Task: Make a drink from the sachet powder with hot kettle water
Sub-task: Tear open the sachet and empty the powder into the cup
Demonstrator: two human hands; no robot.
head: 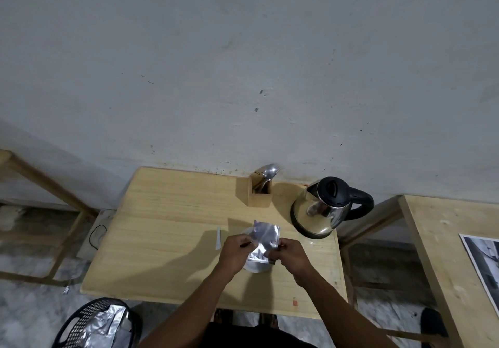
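Observation:
A silver foil sachet (265, 235) is held over a white cup (256, 266) that stands on the wooden table (172, 234). My left hand (237, 250) pinches the sachet's left edge and my right hand (290, 253) grips its lower right side. Most of the cup is hidden behind the sachet and my hands. A steel kettle (322, 210) with a black lid and handle stands to the right of the cup, close to the table's right edge. A torn white strip (218, 237) lies on the table just left of my left hand.
A wooden holder (259, 194) with a spoon and fork stands at the back against the wall. A black basket (94, 323) holding foil wrappers sits on the floor at lower left. A second wooden table (442, 261) is at the right, a wooden frame at the left.

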